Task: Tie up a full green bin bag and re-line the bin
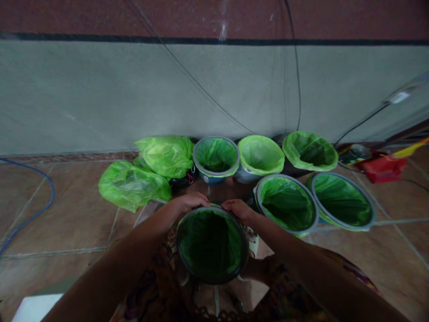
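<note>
Between my knees stands a round trash bin [178, 243] with a dark rim. A green bag liner [228, 241] covers its inside, and the bottom is lost in shadow. My left hand [194, 200] grips the far edge of the bin, fingers curled over its outer side. Just to the right, my right hand [237, 209] holds the same far edge, its fingertips close to those of the left. Both sets of fingertips are partly hidden, so I cannot tell whether they pinch the liner or only the rim.
Several more bins with green liners, such as a grey-rimmed bin [257, 197], stand ahead and right. Green plastic bags [134, 185] lie at left. A red dustpan [384, 169] is far right. A blue cable [50, 197] crosses the tiled floor; a wall [100, 94] rises behind.
</note>
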